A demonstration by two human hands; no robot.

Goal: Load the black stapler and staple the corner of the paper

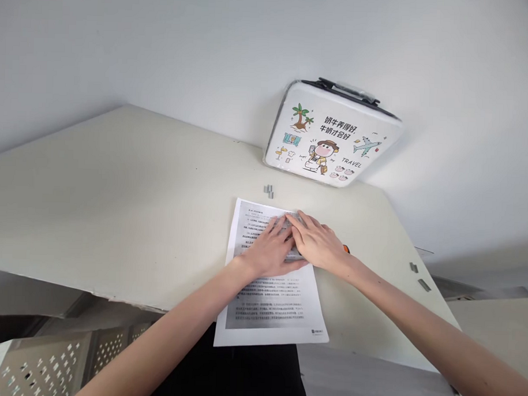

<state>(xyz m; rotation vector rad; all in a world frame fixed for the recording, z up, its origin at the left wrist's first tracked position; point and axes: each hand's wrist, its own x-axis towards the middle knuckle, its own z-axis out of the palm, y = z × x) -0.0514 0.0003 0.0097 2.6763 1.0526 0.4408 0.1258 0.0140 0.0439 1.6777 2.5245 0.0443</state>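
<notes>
Sheets of printed paper (268,331) lie on the table, with their lower edge reaching past the front edge of the table. My left hand (273,247) rests flat on the upper half of the print, fingers stretched out. Beside it and partly over its fingertips, my right hand (317,240) lies with its fingers extended near the top right of the paper. An orange and black object (346,249) peeks out behind my right wrist; most of it is hidden. Just above the paper are several small grey metal pieces (268,190), which look like staple strips.
A white case (335,137) with cartoon travel prints and a black handle leans against the wall at the back of the pale table (160,206). Two more grey pieces (418,276) lie near the right edge. Perforated beige crates (46,363) stand below at the left.
</notes>
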